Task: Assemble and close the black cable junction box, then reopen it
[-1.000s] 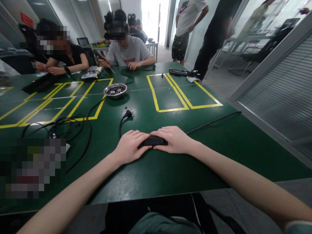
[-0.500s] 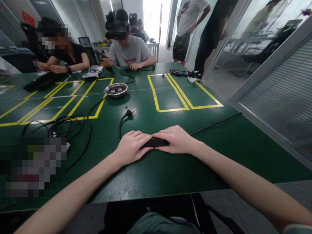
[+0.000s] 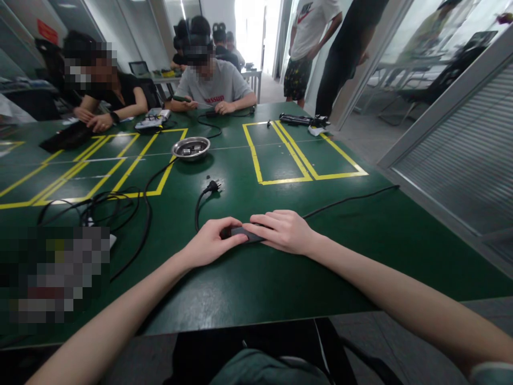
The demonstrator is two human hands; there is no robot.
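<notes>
Low over the near middle of the green table [image 3: 256,289], both hands are on a black power adapter [image 3: 249,233]. My left hand [image 3: 206,243] has its left end between thumb and curled forefinger. Over the right end lies my right hand [image 3: 285,231], fingers closed across the top and hiding that part. A short cord rises from the left end to a black mains plug [image 3: 212,186], which rests on the table with its pins to the right. From behind my right hand a thin black cable [image 3: 352,201] runs toward the table's right edge.
A steel bowl [image 3: 191,148] with small metal parts stands beyond the plug. Coiled black cables [image 3: 108,206] lie at left, above a blurred-out patch. Yellow tape rectangles [image 3: 280,182] mark the table. Two people sit across it; others stand at back right.
My left thumb and forefinger have spread wider on the adapter's left end. My right fingers have moved over its top, and the adapter has turned, showing a greyer face.
</notes>
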